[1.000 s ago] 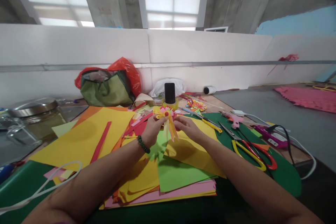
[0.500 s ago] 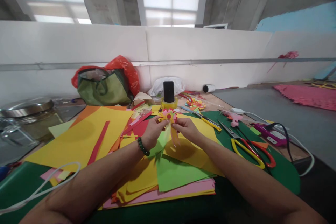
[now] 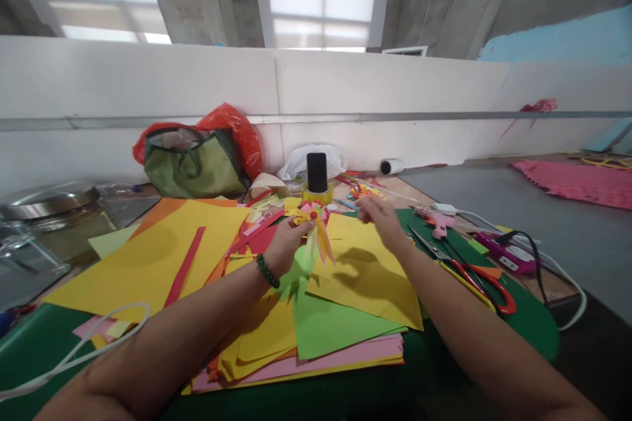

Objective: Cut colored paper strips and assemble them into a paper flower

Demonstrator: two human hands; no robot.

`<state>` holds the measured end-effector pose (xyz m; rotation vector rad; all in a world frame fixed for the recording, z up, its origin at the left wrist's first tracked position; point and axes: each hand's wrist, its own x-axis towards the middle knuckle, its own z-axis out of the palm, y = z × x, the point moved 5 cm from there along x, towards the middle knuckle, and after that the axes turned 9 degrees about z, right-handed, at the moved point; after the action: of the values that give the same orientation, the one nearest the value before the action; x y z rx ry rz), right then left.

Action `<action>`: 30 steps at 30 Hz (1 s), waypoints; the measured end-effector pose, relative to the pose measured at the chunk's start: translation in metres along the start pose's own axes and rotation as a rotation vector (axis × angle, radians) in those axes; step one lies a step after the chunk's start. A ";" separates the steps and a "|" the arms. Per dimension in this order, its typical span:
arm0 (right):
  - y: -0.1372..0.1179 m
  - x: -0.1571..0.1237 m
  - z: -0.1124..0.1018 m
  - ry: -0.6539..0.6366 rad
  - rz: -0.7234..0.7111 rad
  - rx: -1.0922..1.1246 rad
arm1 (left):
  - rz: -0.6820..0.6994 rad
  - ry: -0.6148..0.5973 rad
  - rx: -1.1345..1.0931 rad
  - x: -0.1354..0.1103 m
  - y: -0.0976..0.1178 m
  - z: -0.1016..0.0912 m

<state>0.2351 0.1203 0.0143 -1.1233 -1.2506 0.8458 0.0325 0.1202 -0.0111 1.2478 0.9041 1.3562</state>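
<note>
Lower right, the right forearm is covering part of the scissors [image 3: 496, 291]. At centre, the left hand [image 3: 282, 245] is pinching the paper flower [image 3: 313, 216] between its fingers above the yellow sheet [image 3: 368, 283]. Just beyond, the right hand [image 3: 379, 217] is hovering, blurred, its fingers unreadable.

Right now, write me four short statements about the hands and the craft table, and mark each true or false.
1. The left hand holds the paper flower. True.
2. The right hand grips the flower too. False: it is off it, above the yellow sheet.
3. The black phone stands upright behind the flower. True.
4. The red-handled scissors lie left of the left hand. False: they lie right of the right arm.
</note>
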 end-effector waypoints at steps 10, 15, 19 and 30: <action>0.013 -0.026 0.056 -0.353 0.085 -0.044 | -0.001 -0.141 0.025 -0.007 0.001 0.010; 0.009 -0.023 0.047 -0.284 0.102 0.026 | 0.016 -0.174 0.061 -0.007 0.003 0.009; 0.017 -0.015 0.040 -0.214 0.126 0.037 | 0.038 -0.110 0.088 -0.005 0.004 0.005; 0.037 -0.008 0.035 -0.200 0.263 0.043 | 0.250 0.623 -0.154 0.056 0.061 -0.100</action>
<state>0.2024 0.1291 -0.0247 -1.2073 -1.2560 1.2015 -0.0728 0.1756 0.0415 0.8426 1.0564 2.0344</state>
